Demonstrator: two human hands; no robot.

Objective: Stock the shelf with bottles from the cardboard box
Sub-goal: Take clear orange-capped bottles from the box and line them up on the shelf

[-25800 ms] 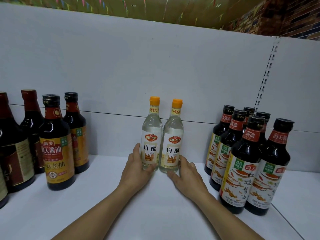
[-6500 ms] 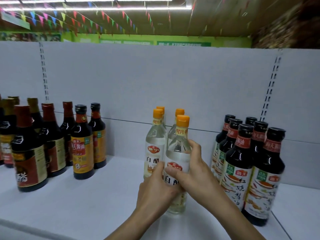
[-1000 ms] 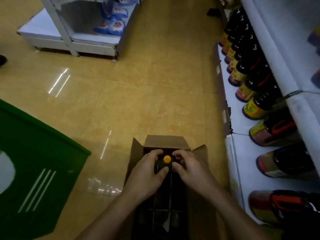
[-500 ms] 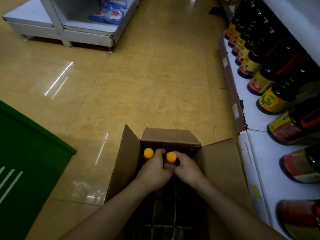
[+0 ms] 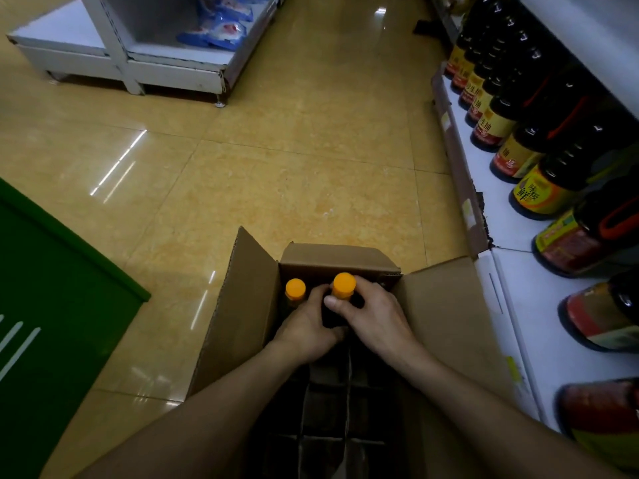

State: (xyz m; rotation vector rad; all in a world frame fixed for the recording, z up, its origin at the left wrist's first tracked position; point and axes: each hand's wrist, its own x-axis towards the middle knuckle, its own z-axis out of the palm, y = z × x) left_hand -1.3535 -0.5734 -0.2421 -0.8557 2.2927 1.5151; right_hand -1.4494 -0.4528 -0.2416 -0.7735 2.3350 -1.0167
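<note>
Both hands are closing around orange-capped bottles at the 12 o'clock end of the cardboard box (image 5: 439, 305): left hand (image 5: 306, 331) gripping the left bottle (image 5: 295, 288), right hand (image 5: 375, 314) pinching the right bottle (image 5: 343, 284). Risk: necks slipping, or bases snagging on the dividers (image 5: 347, 385).

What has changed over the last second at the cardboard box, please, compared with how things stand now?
A second ago both hands cupped one orange cap low in the box. Now two caps show: the right hand grips the neck of the right bottle, lifted higher, and the left hand holds the left bottle. The cardboard box sits where it was on the floor, flaps open, beside the shelf.
</note>
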